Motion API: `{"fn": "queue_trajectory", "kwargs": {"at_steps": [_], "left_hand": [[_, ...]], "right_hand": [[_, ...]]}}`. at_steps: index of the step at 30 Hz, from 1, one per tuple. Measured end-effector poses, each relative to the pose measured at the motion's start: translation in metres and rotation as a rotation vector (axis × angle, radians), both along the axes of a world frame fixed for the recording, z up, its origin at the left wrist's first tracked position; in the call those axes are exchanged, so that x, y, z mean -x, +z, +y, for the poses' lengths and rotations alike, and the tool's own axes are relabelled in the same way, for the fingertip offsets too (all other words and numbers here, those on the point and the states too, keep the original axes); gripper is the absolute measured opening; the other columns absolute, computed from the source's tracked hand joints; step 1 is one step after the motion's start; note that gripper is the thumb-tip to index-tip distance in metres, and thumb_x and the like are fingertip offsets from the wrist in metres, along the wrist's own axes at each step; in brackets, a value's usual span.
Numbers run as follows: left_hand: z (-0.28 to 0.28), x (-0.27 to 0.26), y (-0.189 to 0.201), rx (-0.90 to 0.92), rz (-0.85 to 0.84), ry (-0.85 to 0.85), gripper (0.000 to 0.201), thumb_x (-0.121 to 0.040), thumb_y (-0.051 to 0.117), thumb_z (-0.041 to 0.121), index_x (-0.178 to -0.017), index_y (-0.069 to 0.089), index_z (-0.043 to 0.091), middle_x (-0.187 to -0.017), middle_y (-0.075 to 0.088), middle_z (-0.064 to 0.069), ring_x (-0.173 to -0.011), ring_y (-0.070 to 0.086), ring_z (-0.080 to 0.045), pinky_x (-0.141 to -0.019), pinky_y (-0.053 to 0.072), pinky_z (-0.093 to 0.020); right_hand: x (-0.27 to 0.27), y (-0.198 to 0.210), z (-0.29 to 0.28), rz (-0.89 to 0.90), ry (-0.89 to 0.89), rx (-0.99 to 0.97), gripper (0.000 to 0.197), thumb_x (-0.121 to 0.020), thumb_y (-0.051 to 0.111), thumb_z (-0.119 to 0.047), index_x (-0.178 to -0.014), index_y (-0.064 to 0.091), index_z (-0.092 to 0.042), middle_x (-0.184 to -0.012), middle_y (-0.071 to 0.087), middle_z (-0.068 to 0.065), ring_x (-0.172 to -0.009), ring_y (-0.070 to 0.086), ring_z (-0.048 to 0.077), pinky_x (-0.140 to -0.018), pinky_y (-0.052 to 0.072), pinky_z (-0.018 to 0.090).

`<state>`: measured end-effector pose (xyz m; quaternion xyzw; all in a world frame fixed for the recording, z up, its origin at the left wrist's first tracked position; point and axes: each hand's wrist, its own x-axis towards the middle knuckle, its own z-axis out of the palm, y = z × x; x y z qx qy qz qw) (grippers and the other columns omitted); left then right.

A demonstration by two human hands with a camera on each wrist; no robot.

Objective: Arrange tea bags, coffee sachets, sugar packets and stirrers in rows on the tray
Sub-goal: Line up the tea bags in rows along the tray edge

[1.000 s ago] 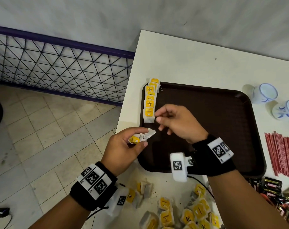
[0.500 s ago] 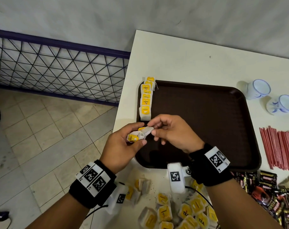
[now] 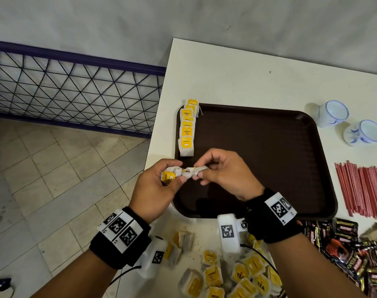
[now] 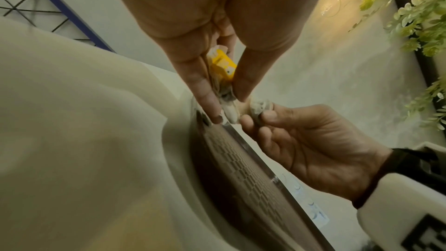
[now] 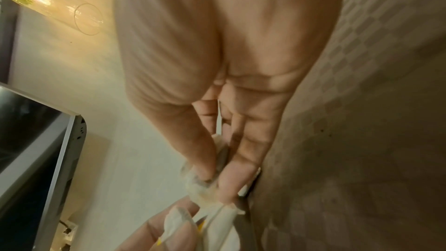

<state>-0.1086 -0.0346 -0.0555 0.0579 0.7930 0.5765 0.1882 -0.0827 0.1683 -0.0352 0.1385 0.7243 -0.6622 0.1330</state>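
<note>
Both hands meet over the near-left corner of the dark brown tray. My left hand grips a small bunch of yellow-tagged tea bags. With thumb and fingers, my right hand pinches one white tea bag at the end of that bunch. A row of several tea bags lies along the tray's left edge. Loose tea bags are piled on the table near me. Red stirrers lie right of the tray, dark coffee sachets below them.
Two white and blue cups stand right of the tray's far corner. The white table ends at its left edge close to my left hand, with tiled floor and a purple wire fence beyond.
My right hand left the laid row and came back to my left hand, where it now pinches a tea bag from the bunch. Both hands have drifted slightly toward me.
</note>
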Motion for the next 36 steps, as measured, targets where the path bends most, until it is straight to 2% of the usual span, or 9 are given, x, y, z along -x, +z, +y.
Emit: {"fn": "queue_trajectory", "kwargs": {"at_steps": [3, 9, 15, 20, 25, 27, 29, 32, 36], "left_hand": [[0.002, 0.004, -0.002, -0.008, -0.035, 0.012, 0.026, -0.084, 0.079, 0.021, -0.106, 0.072, 0.034, -0.096, 0.074, 0.010, -0.088, 0.072, -0.016, -0.085, 0.059, -0.047], [0.006, 0.006, -0.001, -0.015, -0.042, -0.020, 0.026, -0.085, 0.079, 0.018, -0.104, 0.073, 0.034, -0.098, 0.075, 0.009, -0.092, 0.072, -0.016, -0.086, 0.059, -0.048], [0.010, 0.006, 0.002, -0.030, -0.024, -0.007, 0.024, -0.084, 0.080, 0.019, -0.104, 0.073, 0.030, -0.098, 0.076, 0.009, -0.093, 0.071, -0.014, -0.088, 0.058, -0.048], [0.009, 0.007, 0.005, -0.008, -0.008, 0.001, 0.024, -0.084, 0.080, 0.018, -0.104, 0.073, 0.029, -0.098, 0.075, 0.011, -0.094, 0.071, -0.009, -0.089, 0.058, -0.042], [0.003, 0.006, 0.004, 0.013, -0.013, 0.016, 0.023, -0.084, 0.080, 0.019, -0.102, 0.073, 0.032, -0.097, 0.075, 0.012, -0.094, 0.069, -0.008, -0.088, 0.058, -0.039], [0.001, 0.006, 0.004, 0.007, -0.013, 0.026, 0.023, -0.084, 0.080, 0.018, -0.102, 0.073, 0.031, -0.097, 0.075, 0.012, -0.093, 0.069, -0.006, -0.088, 0.058, -0.037], [-0.001, 0.005, 0.003, 0.005, -0.017, 0.032, 0.024, -0.084, 0.080, 0.017, -0.101, 0.073, 0.032, -0.098, 0.075, 0.012, -0.094, 0.070, -0.007, -0.088, 0.058, -0.036], [-0.003, 0.003, 0.003, 0.003, -0.019, 0.031, 0.023, -0.084, 0.079, 0.017, -0.101, 0.073, 0.031, -0.099, 0.075, 0.012, -0.094, 0.069, -0.007, -0.086, 0.057, -0.031], [-0.004, 0.001, 0.004, -0.001, -0.010, 0.024, 0.023, -0.084, 0.079, 0.015, -0.101, 0.073, 0.029, -0.096, 0.075, 0.012, -0.091, 0.069, -0.006, -0.081, 0.056, -0.024]], "right_hand": [[-0.003, -0.003, 0.002, 0.054, -0.031, 0.035, 0.013, -0.083, 0.075, 0.002, -0.095, 0.072, -0.002, -0.095, 0.074, 0.019, -0.087, 0.073, 0.033, -0.086, 0.059, 0.045], [-0.003, -0.011, -0.004, 0.118, -0.102, -0.063, 0.006, -0.083, 0.079, -0.009, -0.085, 0.073, -0.011, -0.086, 0.073, 0.011, -0.078, 0.068, 0.019, -0.078, 0.056, 0.039], [0.000, -0.015, -0.006, 0.024, -0.057, -0.122, 0.032, -0.080, 0.080, -0.003, -0.109, 0.072, -0.015, -0.107, 0.068, 0.010, -0.090, 0.072, 0.026, -0.080, 0.060, 0.031], [-0.004, -0.011, -0.005, 0.037, -0.063, -0.219, 0.010, -0.080, 0.082, -0.008, -0.086, 0.074, -0.012, -0.092, 0.074, 0.007, -0.080, 0.072, 0.018, -0.077, 0.060, 0.037], [-0.005, 0.002, 0.005, 0.136, -0.014, -0.337, 0.016, -0.078, 0.082, -0.015, -0.079, 0.068, -0.023, -0.088, 0.070, -0.001, -0.085, 0.068, 0.020, -0.080, 0.056, 0.041], [-0.003, 0.006, 0.011, 0.131, -0.028, -0.399, 0.017, -0.078, 0.083, -0.018, -0.078, 0.066, -0.022, -0.086, 0.068, -0.003, -0.082, 0.064, 0.011, -0.075, 0.049, 0.029], [0.002, 0.006, 0.014, 0.088, -0.047, -0.430, 0.019, -0.078, 0.083, -0.021, -0.076, 0.064, -0.020, -0.077, 0.066, 0.004, -0.068, 0.057, 0.010, -0.066, 0.046, 0.032], [0.013, 0.004, 0.014, 0.031, -0.064, -0.323, 0.019, -0.083, 0.079, -0.014, -0.081, 0.062, -0.009, -0.069, 0.064, 0.019, -0.055, 0.058, 0.017, -0.051, 0.045, 0.032], [0.031, 0.001, 0.009, -0.082, -0.044, -0.149, 0.013, -0.088, 0.071, -0.001, -0.088, 0.057, -0.002, -0.066, 0.067, 0.013, -0.054, 0.067, 0.018, -0.046, 0.050, 0.023]]}}
